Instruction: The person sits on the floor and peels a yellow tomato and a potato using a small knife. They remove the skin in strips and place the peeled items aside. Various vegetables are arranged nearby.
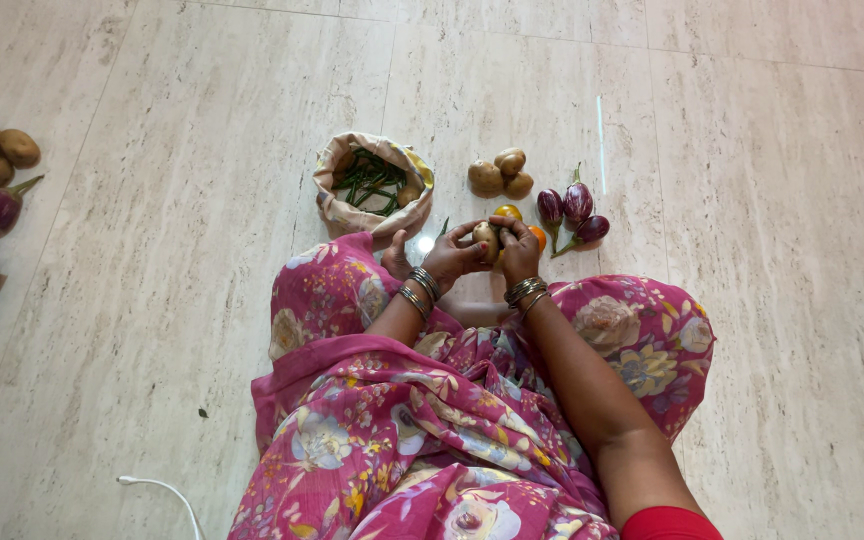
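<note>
Head view: small tan potato (485, 241), oval, clasped between both hands (487, 252).

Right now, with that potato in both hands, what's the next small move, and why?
Probably set the potato down with the potato pile just ahead. Both the left hand and right hand hold it, and the vegetables lie grouped by kind.

This looks like a home: a polished beige marble-tile floor (192, 300), with small purple eggplants (574, 212), brown potatoes (500, 175) and a cloth bag of green beans (373, 184) laid directly on it.
</note>
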